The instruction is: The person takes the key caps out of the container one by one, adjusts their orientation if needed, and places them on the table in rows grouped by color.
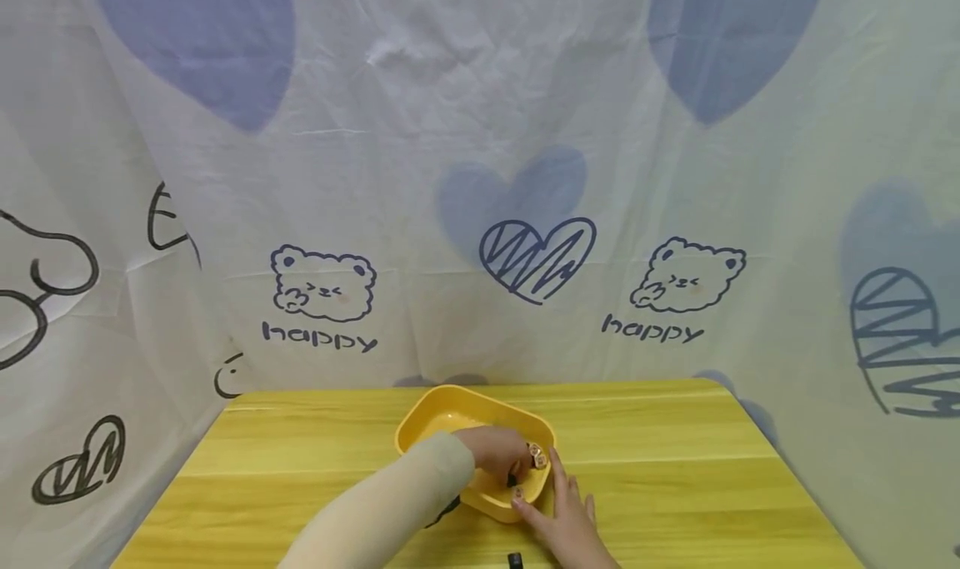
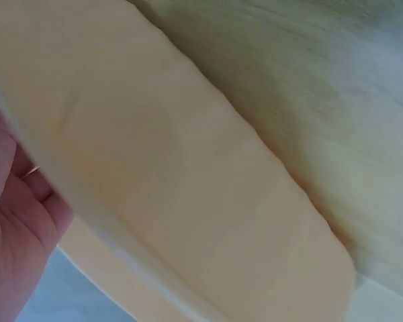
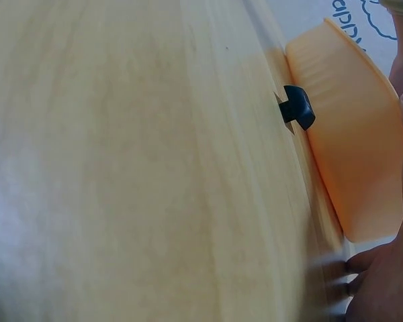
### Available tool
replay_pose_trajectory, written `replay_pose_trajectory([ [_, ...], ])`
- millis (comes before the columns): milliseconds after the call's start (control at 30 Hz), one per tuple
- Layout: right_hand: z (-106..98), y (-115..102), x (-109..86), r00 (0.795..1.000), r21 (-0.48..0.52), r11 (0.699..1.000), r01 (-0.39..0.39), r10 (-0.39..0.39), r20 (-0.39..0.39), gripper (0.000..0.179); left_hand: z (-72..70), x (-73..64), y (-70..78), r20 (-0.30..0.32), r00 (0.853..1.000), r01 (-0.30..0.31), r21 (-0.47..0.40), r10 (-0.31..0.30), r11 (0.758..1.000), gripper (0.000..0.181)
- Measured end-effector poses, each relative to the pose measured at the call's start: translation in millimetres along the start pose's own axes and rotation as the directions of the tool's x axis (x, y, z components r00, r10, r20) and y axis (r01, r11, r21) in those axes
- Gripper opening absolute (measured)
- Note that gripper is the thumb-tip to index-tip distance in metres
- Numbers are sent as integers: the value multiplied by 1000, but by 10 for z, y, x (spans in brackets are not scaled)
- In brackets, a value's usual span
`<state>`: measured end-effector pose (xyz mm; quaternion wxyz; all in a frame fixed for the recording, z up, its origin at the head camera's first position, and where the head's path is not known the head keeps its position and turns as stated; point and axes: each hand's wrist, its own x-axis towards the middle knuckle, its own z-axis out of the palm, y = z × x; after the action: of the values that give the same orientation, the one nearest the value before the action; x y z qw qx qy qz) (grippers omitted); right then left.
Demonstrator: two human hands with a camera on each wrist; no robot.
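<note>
A yellow plastic basin (image 1: 431, 423) stands on the wooden table. My left hand (image 1: 501, 451) reaches down inside its right end, the cream-sleeved arm crossing over the near rim. Small round patterned pieces (image 1: 537, 456) lie beside those fingers, whose tips are hidden; I cannot tell whether they hold one. In the left wrist view the left hand (image 2: 20, 215) shows partly behind the basin's wall (image 2: 168, 154). My right hand (image 1: 566, 519) spreads round the basin's near right corner, thumb at the rim and fingers straight along the outside. The right wrist view shows this hand (image 3: 383, 275) against the orange-looking wall (image 3: 356, 141).
A small black object (image 3: 297, 107) shows beside the basin in the right wrist view. Another dark piece (image 1: 515, 561) appears at the table's near edge. The wooden tabletop (image 1: 660, 469) extends to both sides, and a printed white curtain (image 1: 420, 177) hangs behind it.
</note>
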<state>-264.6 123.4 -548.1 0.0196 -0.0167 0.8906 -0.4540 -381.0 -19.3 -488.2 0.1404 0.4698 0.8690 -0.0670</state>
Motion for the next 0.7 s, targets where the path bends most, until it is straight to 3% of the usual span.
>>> replay_pose_trajectory([
  [233, 14, 25, 9, 1000, -15, 1000, 2, -2, -5, 102, -117, -253, -81, -101, 993, 58, -90, -67, 994, 15],
  [367, 25, 52, 25, 1000, -18, 1000, -14, 14, -1, 103, -190, -396, -115, -147, 987, 40, -139, -60, 990, 16],
  [567, 26, 35, 27, 1000, -28, 1000, -2, 2, -4, 103, -303, -576, -107, -218, 976, -43, -176, 4, 983, 23],
  [700, 30, 30, 31, 1000, -24, 1000, 2, -2, -4, 103, -308, -717, -106, -281, 960, -73, -293, -12, 953, 24],
])
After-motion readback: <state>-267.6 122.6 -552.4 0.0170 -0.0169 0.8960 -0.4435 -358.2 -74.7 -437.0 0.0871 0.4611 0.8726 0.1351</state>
